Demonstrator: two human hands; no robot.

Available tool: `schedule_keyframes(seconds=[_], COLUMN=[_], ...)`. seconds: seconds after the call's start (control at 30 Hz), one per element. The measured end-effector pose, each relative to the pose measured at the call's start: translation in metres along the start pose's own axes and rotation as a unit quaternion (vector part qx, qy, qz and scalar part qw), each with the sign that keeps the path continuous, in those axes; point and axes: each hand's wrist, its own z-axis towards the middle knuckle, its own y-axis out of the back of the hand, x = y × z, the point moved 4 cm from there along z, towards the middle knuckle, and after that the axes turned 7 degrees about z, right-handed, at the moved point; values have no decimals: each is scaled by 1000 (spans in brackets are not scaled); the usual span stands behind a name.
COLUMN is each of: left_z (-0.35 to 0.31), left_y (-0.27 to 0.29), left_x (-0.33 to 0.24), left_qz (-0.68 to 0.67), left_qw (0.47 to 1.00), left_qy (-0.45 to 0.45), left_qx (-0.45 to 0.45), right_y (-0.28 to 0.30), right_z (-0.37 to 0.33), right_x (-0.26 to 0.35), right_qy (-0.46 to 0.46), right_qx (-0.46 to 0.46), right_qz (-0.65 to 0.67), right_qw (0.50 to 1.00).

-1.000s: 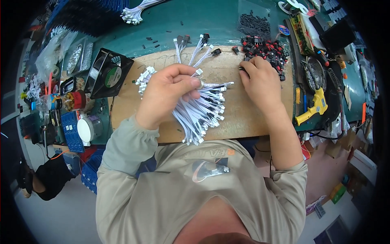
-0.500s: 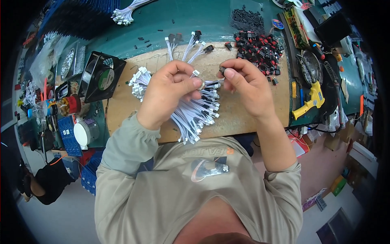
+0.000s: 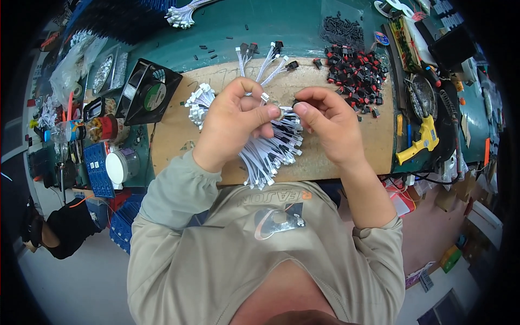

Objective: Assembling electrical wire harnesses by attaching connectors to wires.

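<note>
My left hand [image 3: 233, 122] is closed in a pinch on a white cable whose small white connector [image 3: 265, 97] sticks up above the thumb. Just right of it, my right hand [image 3: 330, 122] pinches a small black switch [image 3: 296, 102], mostly covered by finger and thumb. The cable's wire ends reach toward the switch; whether they touch it I cannot tell. Under both hands lies a fanned bundle of white cables [image 3: 268, 157] with black sleeves near their ends. Beyond my hands, several cables with black switches [image 3: 292, 65] attached rest on the board.
A heap of black and red switches [image 3: 355, 76] lies at the back right, below a bag of black sleeves [image 3: 343, 31]. A yellow glue gun [image 3: 420, 141] is on the right. At left stand a black fan [image 3: 149, 92] and a white-lidded jar [image 3: 122, 166]. The board [image 3: 352, 157] is brown.
My hands have come closer together, the right one bringing the black switch down and left toward the cable in my left hand. The whole view has shifted slightly.
</note>
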Motion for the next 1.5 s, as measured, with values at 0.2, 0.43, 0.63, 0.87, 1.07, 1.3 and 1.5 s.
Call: schedule_keyframes(seconds=[0.2,0.43,0.63,0.87,1.07,1.3,1.5], left_z=[-3,-2,-5,-6,-6,-7,-7], left_y=[-3,-5,-4,-6,-7,-6,-7], left_x=[3,2,1,-2,-4,-6,-8], left_qz=[-11,-26,-42,-25,-15,-8,-5], left_qw=[999,999,999,999,999,1000,1000], left_qy=[8,12,0,-4,-8,-15,-15], left_qx=[31,28,29,24,27,27,26], right_y=[-1,-2,-1,-2,-3,-2,-4], right_z=[-1,-4,-6,-8,-8,-8,-9], right_x=[2,2,-4,-2,0,0,1], right_qy=[23,3,-6,12,24,29,36], right_qx=[1,30,0,-1,18,14,26], right_qz=[22,14,-2,26,-17,-18,-4], right_qw=[1000,999,1000,1000,999,999,999])
